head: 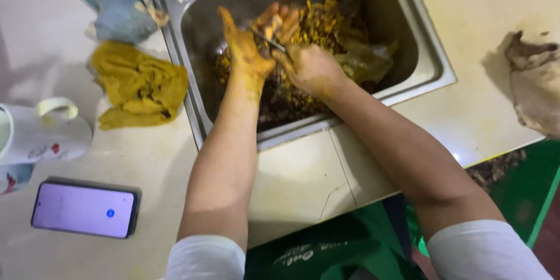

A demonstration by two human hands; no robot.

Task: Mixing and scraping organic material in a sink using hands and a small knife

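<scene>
Both my hands are over a steel sink (430,64) filled with yellow-orange roots and peelings (326,23). My left hand (245,46), stained yellow, holds an orange root piece (271,16) at its fingertips. My right hand (312,69) is closed around a thin metal blade or peeler (269,41) that points toward the piece in the left hand. The two hands nearly touch above the pile.
A yellow-stained cloth (140,84) and a blue-grey cloth (119,9) lie left of the sink. A white mug (41,134) and a lit phone (84,209) sit on the counter at the left. A brown crumpled rag (534,79) lies at the right.
</scene>
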